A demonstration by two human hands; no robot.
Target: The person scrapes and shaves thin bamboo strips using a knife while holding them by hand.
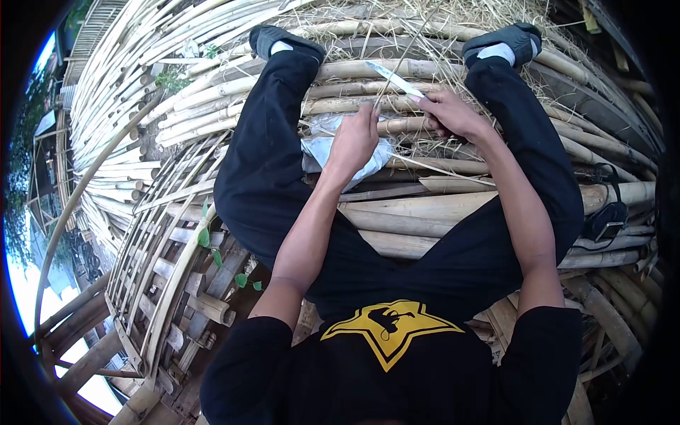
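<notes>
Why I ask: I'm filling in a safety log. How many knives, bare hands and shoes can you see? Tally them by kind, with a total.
Knife: 1
Left hand and right hand: 2
Left shoe and right shoe: 2
Total: 5

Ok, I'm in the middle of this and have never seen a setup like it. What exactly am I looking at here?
There is no machine here: these are a person's bare hands. The single picture comes from a camera on their head, looking forward and down, so the shirt is at the bottom and the shoes at the top. The right hand holds a knife; the left hand pinches a thin strip. Between the legs lie bamboo poles and a crumpled pale sheet; I can't tell if it's cloth or plastic. Dry shavings are scattered near the feet.
</notes>
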